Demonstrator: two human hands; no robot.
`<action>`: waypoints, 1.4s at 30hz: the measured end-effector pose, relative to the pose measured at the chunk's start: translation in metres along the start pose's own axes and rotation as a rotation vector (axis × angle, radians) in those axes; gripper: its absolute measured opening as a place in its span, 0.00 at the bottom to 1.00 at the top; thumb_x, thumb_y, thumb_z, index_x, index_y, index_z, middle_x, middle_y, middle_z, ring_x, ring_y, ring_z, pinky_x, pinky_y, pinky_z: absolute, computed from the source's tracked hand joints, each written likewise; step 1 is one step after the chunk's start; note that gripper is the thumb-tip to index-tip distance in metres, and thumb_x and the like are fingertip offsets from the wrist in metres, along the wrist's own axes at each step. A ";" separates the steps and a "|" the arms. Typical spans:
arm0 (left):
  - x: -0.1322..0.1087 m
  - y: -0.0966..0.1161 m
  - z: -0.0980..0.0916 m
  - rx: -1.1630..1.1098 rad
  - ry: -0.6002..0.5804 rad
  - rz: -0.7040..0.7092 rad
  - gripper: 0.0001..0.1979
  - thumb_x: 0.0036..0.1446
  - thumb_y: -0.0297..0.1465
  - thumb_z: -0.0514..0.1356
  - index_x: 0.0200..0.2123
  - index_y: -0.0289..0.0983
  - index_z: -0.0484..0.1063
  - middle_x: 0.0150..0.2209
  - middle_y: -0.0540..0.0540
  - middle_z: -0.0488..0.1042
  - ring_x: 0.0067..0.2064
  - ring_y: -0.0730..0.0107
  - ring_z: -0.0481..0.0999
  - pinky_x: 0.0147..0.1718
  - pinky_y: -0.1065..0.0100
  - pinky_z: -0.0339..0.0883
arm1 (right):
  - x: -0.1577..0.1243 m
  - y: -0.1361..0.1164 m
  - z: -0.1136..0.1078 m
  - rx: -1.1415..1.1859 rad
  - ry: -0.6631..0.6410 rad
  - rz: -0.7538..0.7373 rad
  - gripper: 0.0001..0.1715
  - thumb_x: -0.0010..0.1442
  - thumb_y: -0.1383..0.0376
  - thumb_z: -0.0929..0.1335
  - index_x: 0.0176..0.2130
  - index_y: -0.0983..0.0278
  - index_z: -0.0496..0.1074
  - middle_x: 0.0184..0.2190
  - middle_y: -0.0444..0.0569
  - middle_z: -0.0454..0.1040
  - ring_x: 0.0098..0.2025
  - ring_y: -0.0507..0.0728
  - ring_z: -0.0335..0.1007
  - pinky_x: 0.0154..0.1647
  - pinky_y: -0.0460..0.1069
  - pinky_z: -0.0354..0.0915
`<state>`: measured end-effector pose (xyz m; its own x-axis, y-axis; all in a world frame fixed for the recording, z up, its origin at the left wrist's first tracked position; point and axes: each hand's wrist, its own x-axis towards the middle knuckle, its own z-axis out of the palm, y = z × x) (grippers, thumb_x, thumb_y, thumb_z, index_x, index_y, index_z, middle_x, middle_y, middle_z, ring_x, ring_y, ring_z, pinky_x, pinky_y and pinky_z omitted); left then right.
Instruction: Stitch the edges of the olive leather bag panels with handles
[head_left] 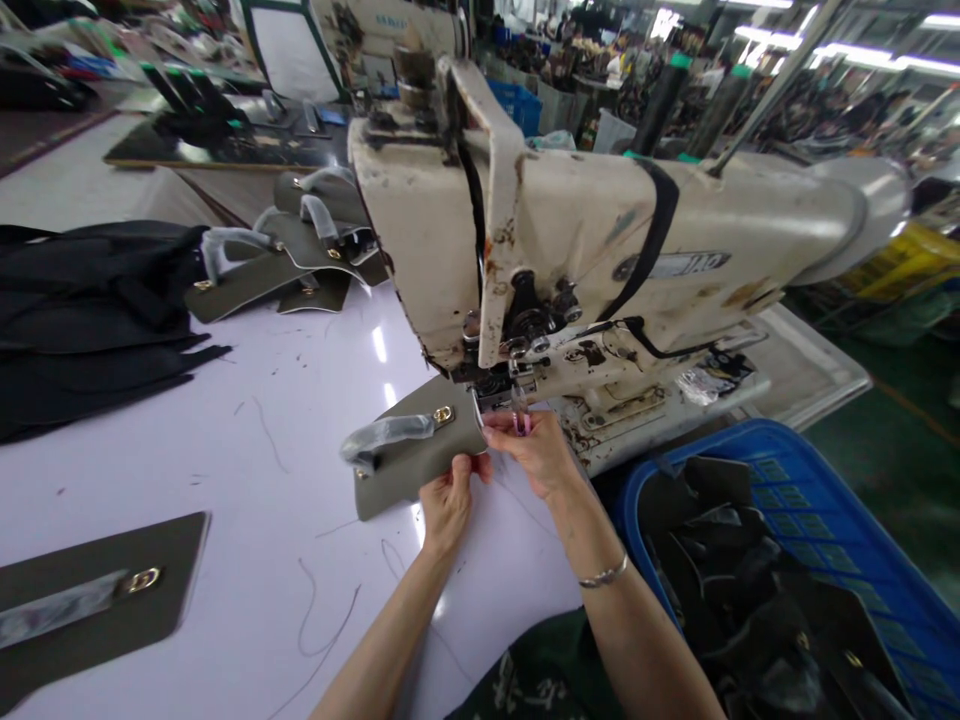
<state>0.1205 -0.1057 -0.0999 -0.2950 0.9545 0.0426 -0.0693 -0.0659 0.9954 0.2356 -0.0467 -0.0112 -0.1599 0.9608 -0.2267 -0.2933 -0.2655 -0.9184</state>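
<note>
An olive-grey bag panel lies on the white table with its far right corner under the needle area of the sewing machine. On it sits a plastic-wrapped handle with a gold buckle. My left hand pinches the near edge of the panel, thumb on top. Close to the presser foot, my right hand is closed around a small pink-handled tool, which looks like thread snips. Its fingertips are at the panel's right edge. The needle tip is hard to make out.
Another panel lies at the lower left of the table. Black pieces and a pile of handled panels are farther back. A blue basket holding dark panels stands at my right. Loose threads lie on the table.
</note>
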 end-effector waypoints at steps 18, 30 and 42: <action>-0.003 0.043 0.001 -0.498 -0.018 -0.209 0.15 0.60 0.43 0.67 0.38 0.36 0.77 0.29 0.46 0.75 0.26 0.71 0.72 0.24 0.68 0.66 | -0.010 -0.004 0.005 0.095 0.075 0.124 0.20 0.36 0.64 0.83 0.32 0.67 0.83 0.27 0.49 0.80 0.28 0.54 0.73 0.34 0.51 0.70; -0.007 0.030 0.009 -0.301 0.232 -0.199 0.19 0.54 0.45 0.71 0.31 0.34 0.76 0.25 0.47 0.75 0.24 0.73 0.70 0.21 0.71 0.60 | -0.028 -0.013 -0.006 -0.088 0.040 0.126 0.21 0.50 0.51 0.78 0.25 0.67 0.82 0.16 0.44 0.66 0.23 0.49 0.59 0.24 0.46 0.55; -0.006 0.033 0.010 -0.317 0.254 -0.209 0.18 0.54 0.42 0.72 0.28 0.33 0.76 0.25 0.48 0.74 0.25 0.73 0.70 0.24 0.72 0.62 | -0.027 0.000 -0.010 -0.270 -0.020 0.019 0.19 0.58 0.52 0.74 0.28 0.65 0.81 0.26 0.48 0.78 0.29 0.52 0.70 0.32 0.46 0.62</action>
<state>0.1292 -0.1105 -0.0667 -0.4652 0.8578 -0.2184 -0.4293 -0.0028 0.9032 0.2495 -0.0720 -0.0078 -0.1824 0.9533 -0.2408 -0.0283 -0.2499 -0.9679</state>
